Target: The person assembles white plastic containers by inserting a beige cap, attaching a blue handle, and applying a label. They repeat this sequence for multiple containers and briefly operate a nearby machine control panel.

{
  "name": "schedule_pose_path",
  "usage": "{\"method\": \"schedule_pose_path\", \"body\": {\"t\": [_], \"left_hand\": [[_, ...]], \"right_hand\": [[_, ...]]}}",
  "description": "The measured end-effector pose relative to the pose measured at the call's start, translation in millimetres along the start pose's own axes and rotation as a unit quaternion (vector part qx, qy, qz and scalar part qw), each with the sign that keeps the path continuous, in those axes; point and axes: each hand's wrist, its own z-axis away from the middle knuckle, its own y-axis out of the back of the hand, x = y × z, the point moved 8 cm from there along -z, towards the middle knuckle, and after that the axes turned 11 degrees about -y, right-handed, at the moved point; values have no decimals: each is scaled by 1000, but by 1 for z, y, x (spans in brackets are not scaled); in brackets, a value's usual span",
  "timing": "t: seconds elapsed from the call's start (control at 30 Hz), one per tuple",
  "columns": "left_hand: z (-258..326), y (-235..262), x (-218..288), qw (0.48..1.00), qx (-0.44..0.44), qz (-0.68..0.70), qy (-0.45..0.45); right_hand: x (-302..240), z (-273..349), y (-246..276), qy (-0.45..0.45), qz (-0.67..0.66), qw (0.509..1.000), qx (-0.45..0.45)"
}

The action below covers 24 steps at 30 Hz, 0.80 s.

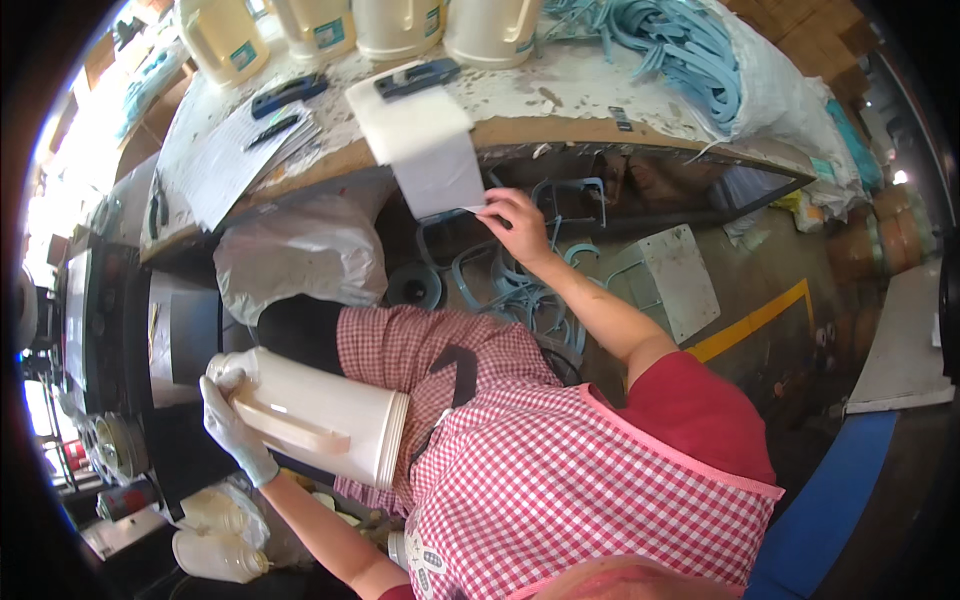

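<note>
Gloved left hand (232, 425), fingers curled against the neck end of a cream jug (370, 425), which lies sideways over the lap. Bare right hand (518, 226), thumb and fingertips pinched on the lower corner of a white sheet (442, 178) overhanging the bench (545, 98).

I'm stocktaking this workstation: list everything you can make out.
Held jug: one, cream, lower left
Bench jugs: four, cream, on workbench
Sheets: several, white, overhanging workbench
Handheld tools: two, dark, on workbench
Papers: several, white, workbench's left
Sack: one, white, workbench's right
Strips: many, light blue, at its mouth
Loops: several, light blue, centre
Plastic bag: one, whitish, under workbench
Apron: one, red-checked, bottom centre
Left hand: one, white-gloved, holding jug
Right hand: one, bare, pinching sheet
</note>
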Motion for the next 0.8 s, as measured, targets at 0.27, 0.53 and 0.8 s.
{"method": "schedule_pose_path", "body": {"t": [0.27, 0.53, 0.8], "left_hand": [[26, -7, 46, 996, 51, 54, -56], [27, -4, 39, 980, 73, 183, -30], [28, -8, 50, 973, 67, 212, -58]], "right_hand": [[-121, 57, -3, 100, -45, 972, -208], [-243, 75, -138, -255, -282, 570, -728], [-265, 90, -160, -204, -244, 548, -774]]}}
